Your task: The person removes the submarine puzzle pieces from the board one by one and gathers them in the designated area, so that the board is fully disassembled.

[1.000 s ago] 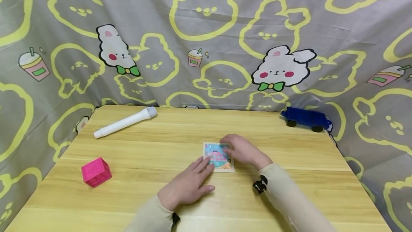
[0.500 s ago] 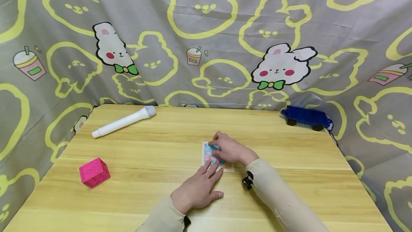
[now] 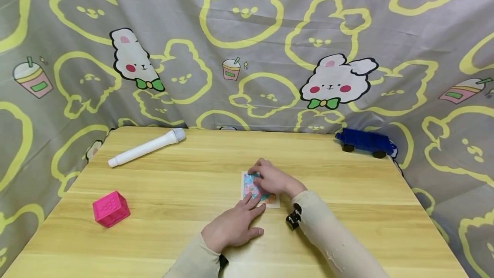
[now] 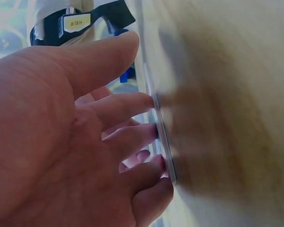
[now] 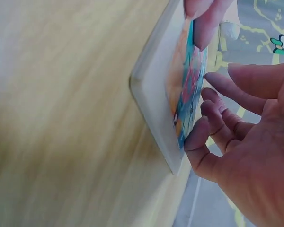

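A small square picture board (image 3: 251, 188) with a pale border and a blue, pink and orange picture lies flat on the wooden table. My left hand (image 3: 234, 226) rests its spread fingertips on the near part of the board, thumb out to the side. From the right, my right hand (image 3: 275, 179) reaches across the picture and touches its far part with bent fingertips, covering much of it. Up close in the right wrist view, the fingers of the right hand (image 5: 255, 137) meet the picture's surface and the board's thick pale border (image 5: 154, 90) shows. No hand grips the board's edges.
A white microphone (image 3: 146, 147) lies at the back left of the table. Nearer on the left sits a pink cube (image 3: 111, 209). A dark blue toy vehicle (image 3: 364, 142) stands at the back right, close to the patterned curtain (image 3: 266, 63) behind the table.
Over the past second my right hand has moved left over the picture, and my left hand has shifted right on the near part. In the last half second both have barely moved.
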Demonstrator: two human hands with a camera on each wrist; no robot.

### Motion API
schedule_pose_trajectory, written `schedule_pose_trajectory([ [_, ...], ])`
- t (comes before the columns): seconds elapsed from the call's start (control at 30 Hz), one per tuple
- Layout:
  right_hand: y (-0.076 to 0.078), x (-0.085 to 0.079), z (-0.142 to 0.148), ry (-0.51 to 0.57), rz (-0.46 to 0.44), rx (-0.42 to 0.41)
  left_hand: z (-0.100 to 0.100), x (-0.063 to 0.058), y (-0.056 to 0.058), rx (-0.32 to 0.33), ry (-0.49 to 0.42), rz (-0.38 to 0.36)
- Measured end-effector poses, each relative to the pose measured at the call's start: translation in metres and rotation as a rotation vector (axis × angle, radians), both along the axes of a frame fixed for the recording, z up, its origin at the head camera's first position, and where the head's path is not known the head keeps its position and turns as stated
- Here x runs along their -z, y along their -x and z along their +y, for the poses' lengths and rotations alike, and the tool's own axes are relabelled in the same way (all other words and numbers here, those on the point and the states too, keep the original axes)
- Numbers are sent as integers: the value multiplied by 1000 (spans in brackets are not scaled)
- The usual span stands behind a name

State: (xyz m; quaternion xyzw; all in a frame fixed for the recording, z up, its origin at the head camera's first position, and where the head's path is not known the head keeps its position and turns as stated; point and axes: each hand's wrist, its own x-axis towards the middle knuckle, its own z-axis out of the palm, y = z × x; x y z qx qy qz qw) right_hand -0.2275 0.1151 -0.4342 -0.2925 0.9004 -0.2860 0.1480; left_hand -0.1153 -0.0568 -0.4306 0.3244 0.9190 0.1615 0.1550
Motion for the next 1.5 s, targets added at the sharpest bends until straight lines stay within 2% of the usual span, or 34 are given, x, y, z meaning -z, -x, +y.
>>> schedule_pose_trajectory([
  [0.33,4,3,3,80,-29,0,0,-1,-1,-7,17,19],
  [0.53,4,7,0,63,-22,30,0,0,-2,-1,18,24],
  [0.73,5,5,-3,82,-33,66,0,-1,-3,-7,27,36],
  [1.0,7,3,-7,97,-26,111,-1,0,-1,47,72,117],
  [1.17,7,3,-7,101,-30,133,-2,1,-2,51,65,125],
  [1.37,6,-3,2,186,-8,146,-3,2,-1,49,54,112],
  [1.5,11,-9,22,234,25,185,-3,2,-1,46,45,104],
])
